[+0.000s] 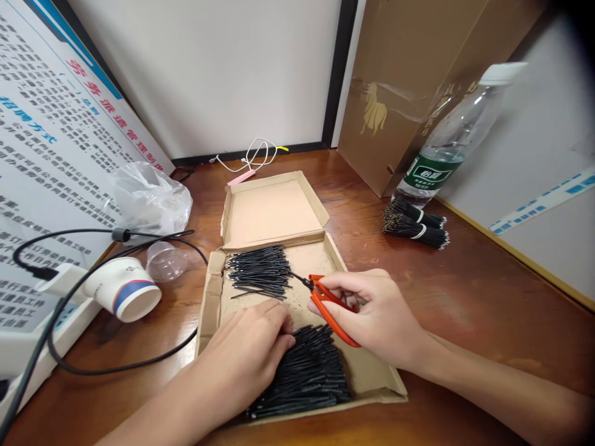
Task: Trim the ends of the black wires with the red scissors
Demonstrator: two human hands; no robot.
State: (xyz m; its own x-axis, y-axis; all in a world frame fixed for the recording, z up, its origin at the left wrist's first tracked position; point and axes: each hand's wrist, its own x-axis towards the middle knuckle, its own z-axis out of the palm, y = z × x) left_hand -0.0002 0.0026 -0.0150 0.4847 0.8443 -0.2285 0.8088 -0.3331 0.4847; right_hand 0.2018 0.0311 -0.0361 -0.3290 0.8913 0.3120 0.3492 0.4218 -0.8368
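A shallow open cardboard box point(274, 214) lies on the wooden table. Inside it are two heaps of short black wire pieces: a far heap point(260, 272) and a bigger near heap point(307, 375). My left hand point(251, 356) rests on the near heap, fingers curled down into the wires. My right hand point(379, 316) holds orange-handled snips point(328, 306), their dark tips pointing left toward the far heap.
Two tied bundles of black wires point(413, 226) lie beside a plastic water bottle point(446, 145) and a brown carton point(400, 93) at the right. At the left are a tipped paper cup point(123, 288), a black cable point(93, 365), a plastic bag point(149, 198) and a printed board point(51, 148).
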